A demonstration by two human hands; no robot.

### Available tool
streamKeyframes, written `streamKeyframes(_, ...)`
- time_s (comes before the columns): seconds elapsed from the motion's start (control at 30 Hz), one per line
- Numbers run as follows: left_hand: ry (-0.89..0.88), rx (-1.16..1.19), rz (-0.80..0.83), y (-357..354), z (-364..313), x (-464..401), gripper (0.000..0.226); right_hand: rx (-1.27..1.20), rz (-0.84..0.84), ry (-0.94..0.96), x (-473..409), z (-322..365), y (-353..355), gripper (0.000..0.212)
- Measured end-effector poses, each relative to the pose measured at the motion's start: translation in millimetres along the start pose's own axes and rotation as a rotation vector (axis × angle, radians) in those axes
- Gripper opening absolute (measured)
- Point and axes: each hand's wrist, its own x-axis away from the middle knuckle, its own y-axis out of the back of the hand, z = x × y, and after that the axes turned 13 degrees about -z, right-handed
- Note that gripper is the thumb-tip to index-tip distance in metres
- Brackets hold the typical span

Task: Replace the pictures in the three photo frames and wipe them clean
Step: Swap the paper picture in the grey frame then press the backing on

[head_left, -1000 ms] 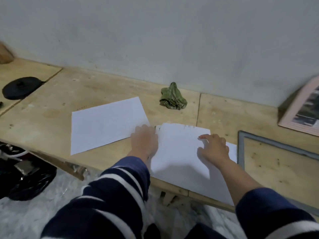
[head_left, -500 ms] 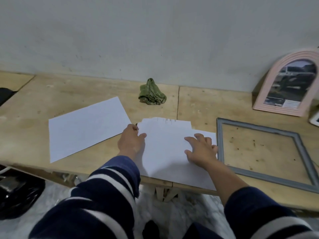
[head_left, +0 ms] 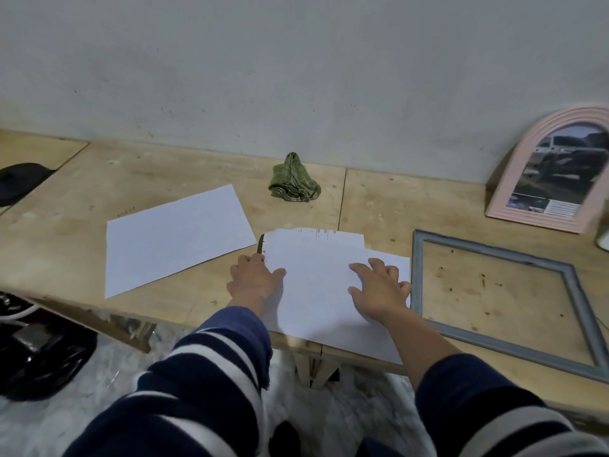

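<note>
A stack of white sheets [head_left: 316, 268] lies face down at the table's front edge, a dark edge peeking out at its upper left corner. My left hand [head_left: 253, 278] rests at the stack's left edge, thumb on the paper and fingertips at that corner. My right hand [head_left: 379, 285] lies flat on the stack with fingers spread. A single white sheet [head_left: 174, 239] lies to the left. An empty grey frame [head_left: 416, 275] lies flat on the right. A pink arched frame [head_left: 514, 166] with a picture leans on the wall. A crumpled green cloth [head_left: 295, 183] sits near the wall.
The wooden table [head_left: 82, 186] has a seam at its middle. A black round object [head_left: 19, 183] lies at the far left. A black bag [head_left: 36, 354] sits on the floor below. A white object [head_left: 604, 239] shows at the right edge.
The view has swung right, bringing the grey and pink frames into sight. Both hands have stayed on the stack; my right hand's fingers have spread flatter.
</note>
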Motion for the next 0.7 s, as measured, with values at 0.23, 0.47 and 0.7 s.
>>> streamKeyframes(0.23, 0.016, 0.07, -0.14, -2.2, 1.1, 5.3, 0.044, 0.002, 0.025, 0.008, -1.5, 0.6, 2.6, 0.048)
streamKeyframes(0.47, 0.138, 0.132, -0.226, 6.0, -1.2, 0.7, 0.018, 0.023, 0.033, 0.022, -2.5, 10.9, 4.0, 0.048)
streamKeyframes(0.7, 0.105, 0.239, -0.115, 12.4, 0.4, -7.6, 0.033, 0.013, 0.025, 0.004, -4.5, 14.9, 1.1, 0.047)
